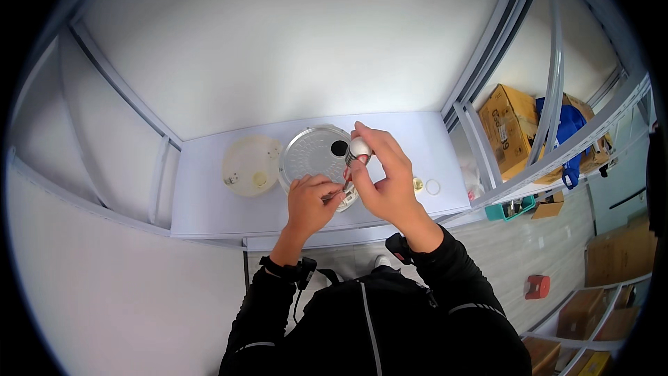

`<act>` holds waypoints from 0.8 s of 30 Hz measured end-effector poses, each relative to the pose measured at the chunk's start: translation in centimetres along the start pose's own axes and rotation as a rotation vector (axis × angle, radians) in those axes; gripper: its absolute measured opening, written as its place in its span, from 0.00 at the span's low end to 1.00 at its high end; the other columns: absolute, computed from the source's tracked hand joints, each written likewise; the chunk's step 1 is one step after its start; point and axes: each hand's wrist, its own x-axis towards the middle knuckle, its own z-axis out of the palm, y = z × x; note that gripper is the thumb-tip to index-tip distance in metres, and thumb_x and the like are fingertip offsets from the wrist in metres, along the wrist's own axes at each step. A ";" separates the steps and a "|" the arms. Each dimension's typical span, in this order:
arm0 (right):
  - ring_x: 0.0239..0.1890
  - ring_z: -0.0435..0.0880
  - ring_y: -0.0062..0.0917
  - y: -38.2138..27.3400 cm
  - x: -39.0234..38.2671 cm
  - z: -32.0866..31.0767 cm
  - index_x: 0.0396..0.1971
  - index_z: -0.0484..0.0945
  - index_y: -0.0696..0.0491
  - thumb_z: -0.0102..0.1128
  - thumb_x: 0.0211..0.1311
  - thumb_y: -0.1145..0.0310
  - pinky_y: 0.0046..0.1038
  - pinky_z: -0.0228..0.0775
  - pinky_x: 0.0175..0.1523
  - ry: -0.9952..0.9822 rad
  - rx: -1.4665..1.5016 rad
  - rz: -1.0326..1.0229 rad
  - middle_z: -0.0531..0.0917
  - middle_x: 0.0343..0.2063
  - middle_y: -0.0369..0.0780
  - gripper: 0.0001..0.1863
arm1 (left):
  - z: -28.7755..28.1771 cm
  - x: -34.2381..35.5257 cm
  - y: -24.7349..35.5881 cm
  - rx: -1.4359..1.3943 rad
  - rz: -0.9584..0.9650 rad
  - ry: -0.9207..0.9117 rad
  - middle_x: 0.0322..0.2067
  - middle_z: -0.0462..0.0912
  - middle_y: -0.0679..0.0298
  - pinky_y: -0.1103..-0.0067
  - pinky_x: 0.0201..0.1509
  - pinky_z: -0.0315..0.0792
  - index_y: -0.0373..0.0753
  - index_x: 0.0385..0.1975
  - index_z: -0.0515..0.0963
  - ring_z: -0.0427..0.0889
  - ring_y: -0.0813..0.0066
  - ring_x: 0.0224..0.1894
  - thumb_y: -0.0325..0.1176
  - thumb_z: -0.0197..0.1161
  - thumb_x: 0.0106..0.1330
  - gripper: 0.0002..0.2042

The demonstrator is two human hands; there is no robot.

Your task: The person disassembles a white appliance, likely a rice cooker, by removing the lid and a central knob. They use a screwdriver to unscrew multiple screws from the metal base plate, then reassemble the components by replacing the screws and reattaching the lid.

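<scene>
Right hand (pixel 390 184) is gripping a screwdriver (pixel 359 147), fingers closing round its handle, over a round metal plate (pixel 313 155) midway between the table's (pixel 198 212) side edges. Left hand (pixel 311 203) is bending near the tip; hold unclear.

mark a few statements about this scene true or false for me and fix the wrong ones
1. The right hand holds a white-ended object. True.
2. The round metal plate lies left of the cream-coloured piece. False: it lies to its right.
3. A black round patch shows on the metal plate. True.
4. The left hand touches the white ring. False: the ring lies on the table, beyond the right hand.
5. A red stool stands on the floor. True.
</scene>
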 end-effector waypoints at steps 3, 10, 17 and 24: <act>0.50 0.82 0.34 -0.5 0.4 0.0 0.62 0.81 0.55 0.70 0.58 0.79 0.28 0.76 0.53 -0.011 -0.014 -0.032 0.79 0.53 0.46 0.29 | 0.0 -0.1 0.0 0.008 -0.004 0.007 0.30 0.84 0.76 0.70 0.45 0.65 0.49 0.30 0.89 0.79 0.68 0.36 0.36 0.77 0.56 0.05; 0.48 0.82 0.35 0.0 0.3 0.0 0.65 0.78 0.54 0.71 0.58 0.77 0.29 0.76 0.51 -0.066 -0.107 0.028 0.79 0.53 0.47 0.32 | 0.3 -0.2 -0.3 -0.013 -0.013 0.007 0.30 0.85 0.77 0.70 0.45 0.64 0.50 0.30 0.90 0.79 0.68 0.35 0.37 0.77 0.56 0.04; 0.44 0.83 0.35 -0.5 0.9 0.1 0.67 0.77 0.55 0.73 0.58 0.76 0.28 0.76 0.49 0.000 -0.282 -0.160 0.81 0.49 0.47 0.34 | 0.3 -0.3 -0.2 0.003 -0.013 0.036 0.30 0.84 0.77 0.69 0.45 0.64 0.50 0.29 0.89 0.79 0.70 0.35 0.38 0.76 0.57 0.04; 0.50 0.82 0.35 0.3 0.3 0.1 0.64 0.78 0.56 0.75 0.57 0.73 0.29 0.77 0.52 -0.072 -0.041 0.054 0.79 0.56 0.47 0.32 | 0.3 -0.3 0.1 -0.001 -0.032 0.019 0.30 0.84 0.78 0.70 0.45 0.64 0.50 0.30 0.89 0.79 0.71 0.36 0.40 0.76 0.59 0.05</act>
